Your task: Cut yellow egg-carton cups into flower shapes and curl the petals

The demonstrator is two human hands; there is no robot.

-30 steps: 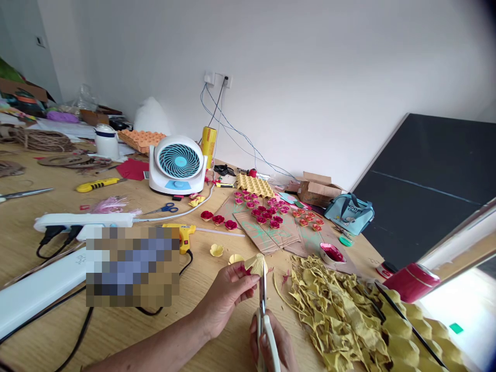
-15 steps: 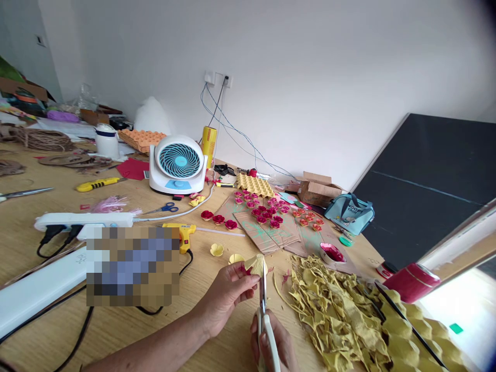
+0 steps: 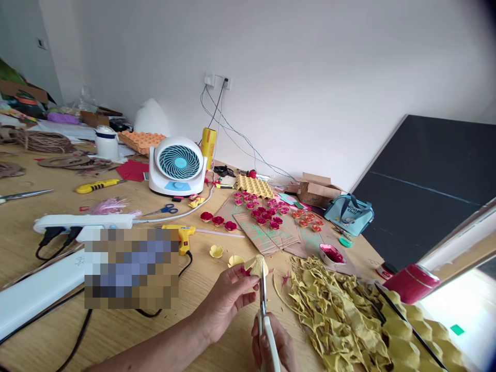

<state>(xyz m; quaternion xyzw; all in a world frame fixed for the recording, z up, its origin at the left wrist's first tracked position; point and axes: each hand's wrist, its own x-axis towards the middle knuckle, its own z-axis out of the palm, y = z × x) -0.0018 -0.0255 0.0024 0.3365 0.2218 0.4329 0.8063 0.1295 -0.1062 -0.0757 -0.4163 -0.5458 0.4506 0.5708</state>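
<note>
Between its thumb and fingers, my left hand (image 3: 228, 294) pinches a yellow egg-carton cup (image 3: 254, 265), its pointed base turned upward. White-handled scissors (image 3: 265, 305) are gripped in my right hand (image 3: 277, 343), blades pointing up against the cup's right side. The blades look nearly closed; whether they bite into the cup I cannot tell. Just behind the cup lie yellow cut cups shaped like flowers, one (image 3: 234, 260) partly hidden by it and another (image 3: 216, 251) further left. To the right of my hands spreads a heap of yellow carton scraps (image 3: 337, 315).
A yellow glue gun (image 3: 185, 238) lies left of the flower cups. Painted red flowers (image 3: 267, 213) sit on cardboard at the back, near a bowl of red paint (image 3: 332, 254). A white fan (image 3: 180, 163) stands behind. Egg cartons (image 3: 403, 336) and a red can (image 3: 413, 282) are at right.
Almost nothing differs. Both hands, the cup and the scissors keep nearly the same place, and the view has shifted very slightly.
</note>
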